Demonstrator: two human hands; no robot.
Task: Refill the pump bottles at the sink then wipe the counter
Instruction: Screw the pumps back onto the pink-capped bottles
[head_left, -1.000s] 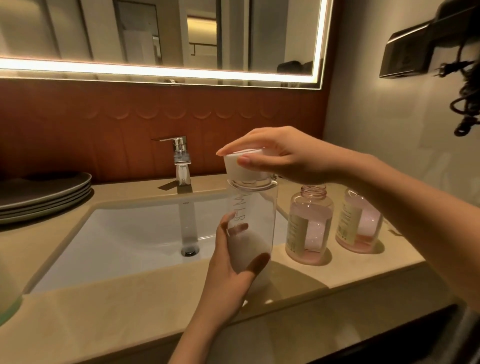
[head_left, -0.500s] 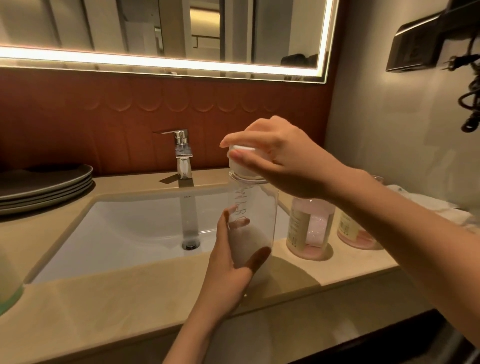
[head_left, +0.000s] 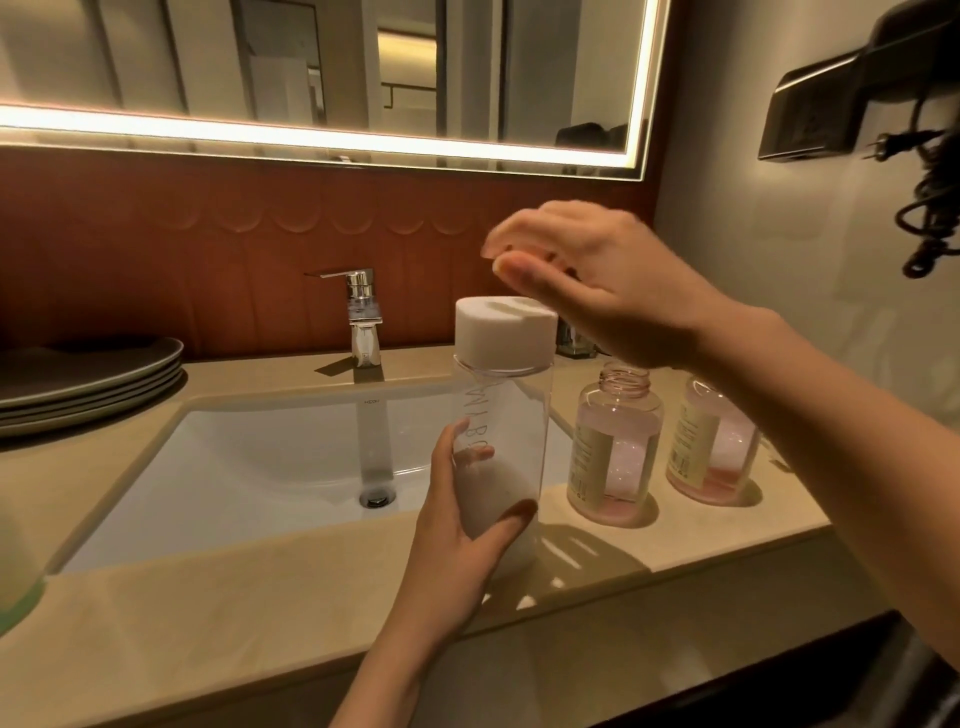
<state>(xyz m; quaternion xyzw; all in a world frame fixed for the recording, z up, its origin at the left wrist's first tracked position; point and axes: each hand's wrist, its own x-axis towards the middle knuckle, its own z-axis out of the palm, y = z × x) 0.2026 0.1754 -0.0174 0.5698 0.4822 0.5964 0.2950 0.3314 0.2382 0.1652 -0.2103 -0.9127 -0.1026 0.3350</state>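
Gripping the lower half of a clear refill bottle (head_left: 511, 415), the left hand (head_left: 457, 525) is holding it just above the front edge of the beige counter (head_left: 260, 597), beside the sink (head_left: 249, 457). The right hand (head_left: 597, 280) is hovering just above the bottle's white cap (head_left: 504, 330), fingers loose and blurred, holding nothing. Below that wrist, an open-necked pink pump bottle (head_left: 615, 447) is standing on the counter, with a second pink bottle (head_left: 711, 441) beside it. The refill bottle's long axis is running vertically, cap pointing up.

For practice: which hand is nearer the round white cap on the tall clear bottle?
Right. The right hand hovers above the round white cap; the left hand grips the tall clear bottle lower down.
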